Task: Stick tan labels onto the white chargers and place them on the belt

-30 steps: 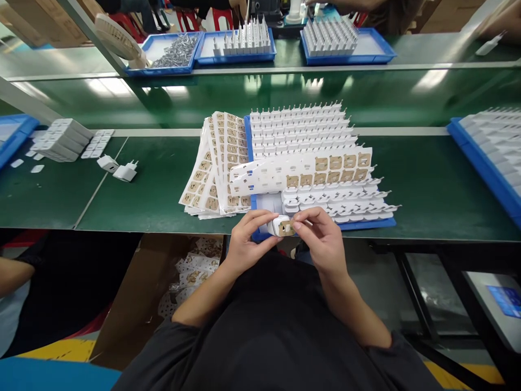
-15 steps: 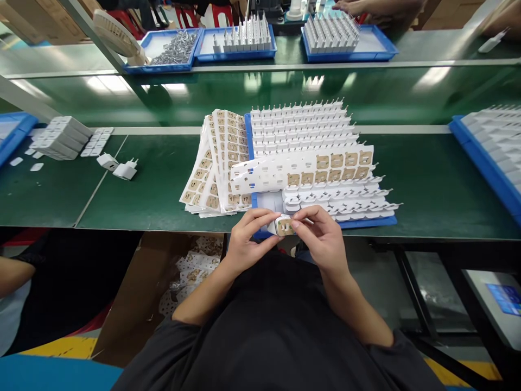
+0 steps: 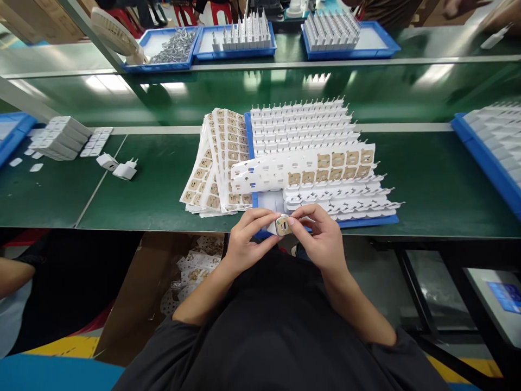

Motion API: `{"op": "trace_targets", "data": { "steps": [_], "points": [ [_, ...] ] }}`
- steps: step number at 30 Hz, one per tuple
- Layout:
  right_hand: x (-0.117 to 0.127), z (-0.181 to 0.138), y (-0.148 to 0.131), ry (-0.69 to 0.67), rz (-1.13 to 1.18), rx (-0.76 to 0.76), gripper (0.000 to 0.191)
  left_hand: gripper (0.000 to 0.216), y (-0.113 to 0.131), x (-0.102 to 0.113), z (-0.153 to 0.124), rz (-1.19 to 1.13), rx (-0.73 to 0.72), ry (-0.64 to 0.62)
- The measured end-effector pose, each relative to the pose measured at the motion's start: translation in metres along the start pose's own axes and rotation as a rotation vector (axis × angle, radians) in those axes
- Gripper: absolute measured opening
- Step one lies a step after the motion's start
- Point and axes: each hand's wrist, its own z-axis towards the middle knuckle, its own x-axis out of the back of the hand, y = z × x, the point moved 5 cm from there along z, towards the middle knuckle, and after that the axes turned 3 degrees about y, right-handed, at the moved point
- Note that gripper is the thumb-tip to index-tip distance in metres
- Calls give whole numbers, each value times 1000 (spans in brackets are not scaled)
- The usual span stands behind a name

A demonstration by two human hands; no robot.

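My left hand [image 3: 246, 239] grips a small white charger plug [image 3: 281, 225] at the bench's near edge. My right hand [image 3: 319, 236] pinches a tan sticker against the plug's end face. Just beyond my hands a blue tray [image 3: 368, 221] holds rows of white charger plugs [image 3: 301, 127]. A partly used sticker sheet [image 3: 301, 168] lies across the plugs in the tray. A fanned stack of tan sticker sheets [image 3: 214, 165] leans against the tray's left side.
Two loose plugs [image 3: 120, 167] and stacked white parts [image 3: 61, 138] lie at the left. Another blue tray [image 3: 488, 157] of plugs sits at the right edge. Beyond the green conveyor [image 3: 260, 95] are more blue trays [image 3: 236, 41]. A box of used sheets [image 3: 191, 269] stands under the bench.
My right fingers have shifted slightly left over the sticker on the plug's end. Both hands stay in the same place.
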Motion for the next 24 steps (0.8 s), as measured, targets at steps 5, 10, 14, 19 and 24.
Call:
{"op": "trace_targets", "data": {
  "steps": [5,10,14,19,24],
  "points": [
    [-2,-1,-9,76,-218,157,4,39,-5,-2,-6,20,10,48],
    [-13,-3,14,-132,132,-131,22,42,-11,-3,-14,-9,34,147],
    [-19,-8,25,-157,343,-228,37,40,-14,-4,-14,-48,35,182],
    [-20,-6,31,-147,471,-265,21,38,-10,-4,-12,12,3,182],
    [-17,-2,28,-62,428,-229,17,38,0,-7,-12,133,-137,210]
  ]
}}
